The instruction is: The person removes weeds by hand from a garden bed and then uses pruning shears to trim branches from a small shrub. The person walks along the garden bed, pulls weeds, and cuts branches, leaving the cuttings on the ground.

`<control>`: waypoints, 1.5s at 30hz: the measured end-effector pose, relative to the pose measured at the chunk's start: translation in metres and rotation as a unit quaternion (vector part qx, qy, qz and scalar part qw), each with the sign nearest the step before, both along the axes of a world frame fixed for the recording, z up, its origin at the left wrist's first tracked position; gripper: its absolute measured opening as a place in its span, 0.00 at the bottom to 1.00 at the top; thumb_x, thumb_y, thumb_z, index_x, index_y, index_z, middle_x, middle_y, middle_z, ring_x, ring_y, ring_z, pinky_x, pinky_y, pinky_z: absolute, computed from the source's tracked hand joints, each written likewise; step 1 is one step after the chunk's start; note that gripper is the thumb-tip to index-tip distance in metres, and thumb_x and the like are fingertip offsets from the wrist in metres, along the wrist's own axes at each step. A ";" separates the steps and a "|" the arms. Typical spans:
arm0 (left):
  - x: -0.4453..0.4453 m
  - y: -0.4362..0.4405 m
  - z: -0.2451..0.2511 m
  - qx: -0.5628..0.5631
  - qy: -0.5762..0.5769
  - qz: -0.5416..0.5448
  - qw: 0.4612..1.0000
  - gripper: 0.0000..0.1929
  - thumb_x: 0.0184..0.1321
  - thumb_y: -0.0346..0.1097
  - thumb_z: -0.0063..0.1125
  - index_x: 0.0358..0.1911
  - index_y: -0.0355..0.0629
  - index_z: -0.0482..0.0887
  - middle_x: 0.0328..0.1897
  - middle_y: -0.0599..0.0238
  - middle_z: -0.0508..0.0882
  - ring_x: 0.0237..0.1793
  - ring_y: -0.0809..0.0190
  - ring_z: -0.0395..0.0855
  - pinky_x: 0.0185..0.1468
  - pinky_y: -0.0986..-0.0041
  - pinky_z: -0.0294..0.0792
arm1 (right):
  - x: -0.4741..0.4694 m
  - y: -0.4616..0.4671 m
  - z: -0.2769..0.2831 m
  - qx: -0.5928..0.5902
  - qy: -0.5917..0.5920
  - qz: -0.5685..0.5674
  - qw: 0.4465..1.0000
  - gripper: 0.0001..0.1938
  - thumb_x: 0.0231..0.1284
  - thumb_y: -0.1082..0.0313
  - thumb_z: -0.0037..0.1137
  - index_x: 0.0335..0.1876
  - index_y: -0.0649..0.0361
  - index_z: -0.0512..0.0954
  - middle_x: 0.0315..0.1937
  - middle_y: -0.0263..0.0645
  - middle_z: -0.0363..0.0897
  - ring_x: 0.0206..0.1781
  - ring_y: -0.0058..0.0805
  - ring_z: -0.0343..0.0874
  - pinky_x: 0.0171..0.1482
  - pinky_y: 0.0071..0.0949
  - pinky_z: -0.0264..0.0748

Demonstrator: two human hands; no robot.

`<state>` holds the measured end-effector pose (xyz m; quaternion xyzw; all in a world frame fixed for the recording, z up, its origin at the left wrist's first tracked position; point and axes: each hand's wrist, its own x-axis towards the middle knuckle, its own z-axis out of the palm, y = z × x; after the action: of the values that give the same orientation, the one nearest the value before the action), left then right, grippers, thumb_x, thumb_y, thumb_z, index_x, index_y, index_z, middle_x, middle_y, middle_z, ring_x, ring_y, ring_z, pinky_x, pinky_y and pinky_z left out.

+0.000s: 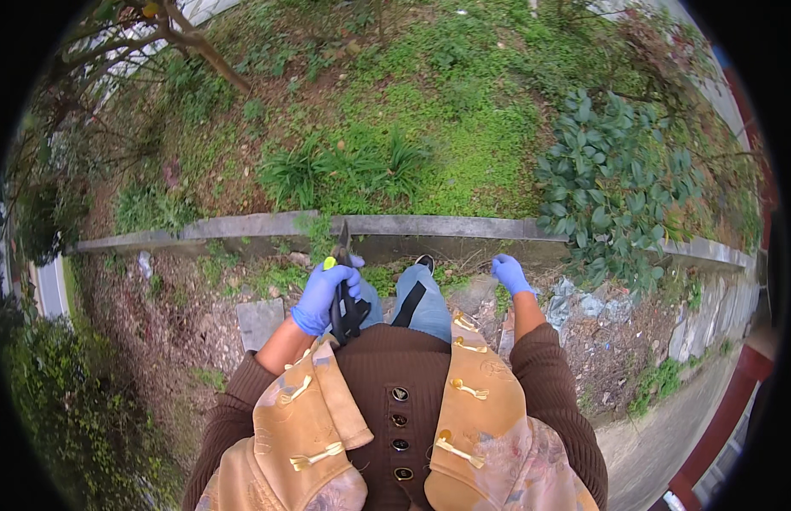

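Observation:
My left hand (328,290), in a blue-violet disposable glove, grips a pair of garden shears (348,313) in front of my waist. The dark blade points away from me, black handles hang toward my body, and a yellow-green part shows by my thumb. My right hand (511,273), gloved the same way, hangs out to the right with its fingers curled in. Nothing shows in it. Beyond both hands runs a low concrete curb (433,225), and the shears' tip overlaps it in view. A broad-leaved shrub (616,185) leans over the curb at the right.
Behind the curb lies a bed of low green ground cover (491,153) with strap-leaved clumps (344,166). A tree trunk (210,54) slants at the upper left. Loose stone slabs (260,319) and crumpled plastic sheeting (587,303) lie on the littered soil near my feet.

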<state>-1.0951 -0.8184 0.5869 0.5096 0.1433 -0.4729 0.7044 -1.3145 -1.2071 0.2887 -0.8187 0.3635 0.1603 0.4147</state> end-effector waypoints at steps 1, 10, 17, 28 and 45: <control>-0.003 -0.008 -0.001 -0.032 0.021 -0.002 0.999 0.14 0.60 0.30 0.48 0.49 0.31 0.73 0.29 0.64 0.76 0.30 0.62 0.76 0.39 0.71 0.71 | 0.017 -0.003 -0.007 0.005 0.006 0.028 1.000 0.12 0.62 0.63 0.50 0.40 0.63 0.81 0.28 0.41 0.83 0.30 0.27 0.82 0.37 0.29 0.77; -0.014 -0.039 -0.045 0.065 -0.074 -0.116 0.988 0.20 0.58 0.31 0.54 0.55 0.37 0.73 0.38 0.68 0.79 0.41 0.67 0.78 0.51 0.74 0.70 | 0.109 0.045 -0.038 0.014 0.042 0.240 0.970 0.15 0.61 0.59 0.49 0.43 0.59 0.82 0.36 0.46 0.84 0.40 0.43 0.84 0.47 0.38 0.77; 0.003 -0.056 -0.099 0.123 -0.107 -0.138 0.977 0.19 0.53 0.36 0.58 0.49 0.39 0.74 0.37 0.64 0.79 0.39 0.65 0.76 0.47 0.73 0.69 | 0.146 0.079 -0.047 0.049 0.105 0.317 0.941 0.16 0.60 0.57 0.47 0.42 0.58 0.82 0.42 0.49 0.83 0.48 0.49 0.80 0.53 0.41 0.75; 0.098 -0.081 -0.172 0.161 -0.071 -0.163 0.971 0.27 0.58 0.43 0.60 0.57 0.34 0.70 0.40 0.66 0.80 0.39 0.70 0.75 0.48 0.76 0.69 | 0.210 0.110 -0.106 0.057 0.137 0.324 0.934 0.17 0.61 0.57 0.45 0.41 0.58 0.82 0.44 0.50 0.82 0.50 0.50 0.80 0.55 0.42 0.74; 0.097 -0.015 -0.161 0.203 -0.114 -0.166 0.958 0.22 0.57 0.45 0.58 0.48 0.35 0.71 0.38 0.56 0.80 0.38 0.59 0.78 0.45 0.68 0.71 | 0.289 0.184 -0.105 0.223 0.076 0.221 0.946 0.14 0.63 0.62 0.45 0.43 0.61 0.80 0.38 0.49 0.83 0.41 0.44 0.82 0.46 0.37 0.77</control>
<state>-0.9979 -0.8335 0.4255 0.7091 0.0690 -0.4827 0.5093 -1.0259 -1.0229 0.1839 -0.7502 0.1592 0.3869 0.5120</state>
